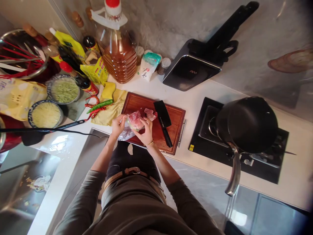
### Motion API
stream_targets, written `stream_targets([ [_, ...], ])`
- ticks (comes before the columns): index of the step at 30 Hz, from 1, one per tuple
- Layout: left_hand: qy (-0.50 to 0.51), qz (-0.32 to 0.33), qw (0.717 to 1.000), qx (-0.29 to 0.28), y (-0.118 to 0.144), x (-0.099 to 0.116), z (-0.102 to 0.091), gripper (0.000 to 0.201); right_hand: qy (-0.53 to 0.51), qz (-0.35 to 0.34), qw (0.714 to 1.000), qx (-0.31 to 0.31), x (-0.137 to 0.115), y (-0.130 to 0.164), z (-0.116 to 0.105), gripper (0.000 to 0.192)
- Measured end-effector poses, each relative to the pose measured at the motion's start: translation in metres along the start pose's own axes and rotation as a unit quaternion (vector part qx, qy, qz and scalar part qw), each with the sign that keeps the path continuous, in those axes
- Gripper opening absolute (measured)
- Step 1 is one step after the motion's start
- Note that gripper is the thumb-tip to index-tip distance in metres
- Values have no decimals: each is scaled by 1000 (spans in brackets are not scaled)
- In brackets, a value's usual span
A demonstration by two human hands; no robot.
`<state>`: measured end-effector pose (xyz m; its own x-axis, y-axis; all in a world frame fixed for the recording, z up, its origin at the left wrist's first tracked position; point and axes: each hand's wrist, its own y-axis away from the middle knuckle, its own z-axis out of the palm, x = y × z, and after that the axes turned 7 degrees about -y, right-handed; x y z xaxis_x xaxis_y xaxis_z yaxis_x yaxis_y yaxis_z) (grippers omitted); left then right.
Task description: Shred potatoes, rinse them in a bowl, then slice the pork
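At the near left corner of the cutting board [171, 130], our fingers [144, 123] close around a piece of raw pink meat [135, 120] sitting in a clear plastic bag [124, 133]. Our left hand [118, 125] pinches the bag's edge at the left side of the meat; our right hand [146, 130], with a thin bangle at the wrist, curls over the meat from the near side. Both hands are partly closed on the bag and meat; how tightly, we cannot tell. A second piece of meat [150, 113] lies on the board just beyond the hands. Beside it, toward the board's middle, rests a black cleaver [163, 120], blade toward the far edge, handle toward us. Left of the board, on a yellow cloth [110, 109], lie a green chilli [100, 105] and red chillies [94, 112]. Farther left on the worktop [195, 94] stand two bowls [45, 114] of pale shredded food. At the worktop's back edge stand a large oil bottle [119, 55] and a knife block [190, 67]. To the right, a black pan [246, 124] sits on the hob [269, 169].
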<state>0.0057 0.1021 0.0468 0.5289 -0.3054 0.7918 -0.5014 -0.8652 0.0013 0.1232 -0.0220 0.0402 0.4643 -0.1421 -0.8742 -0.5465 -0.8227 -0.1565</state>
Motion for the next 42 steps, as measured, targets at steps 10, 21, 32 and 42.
stream_targets([
  [10,-37,39,960,273,34,45,-41,37,18,-138,984,-113,-33,-21,-5,25],
  [21,76,24,949,306,-1,30,-127,40,30,-163,945,-284,-94,-118,6,16],
  [32,136,11,973,184,-61,-26,-96,38,101,-85,972,-196,-61,-241,-36,27],
  [42,25,-85,996,24,-19,-24,-18,21,317,43,941,108,15,-245,-79,41],
])
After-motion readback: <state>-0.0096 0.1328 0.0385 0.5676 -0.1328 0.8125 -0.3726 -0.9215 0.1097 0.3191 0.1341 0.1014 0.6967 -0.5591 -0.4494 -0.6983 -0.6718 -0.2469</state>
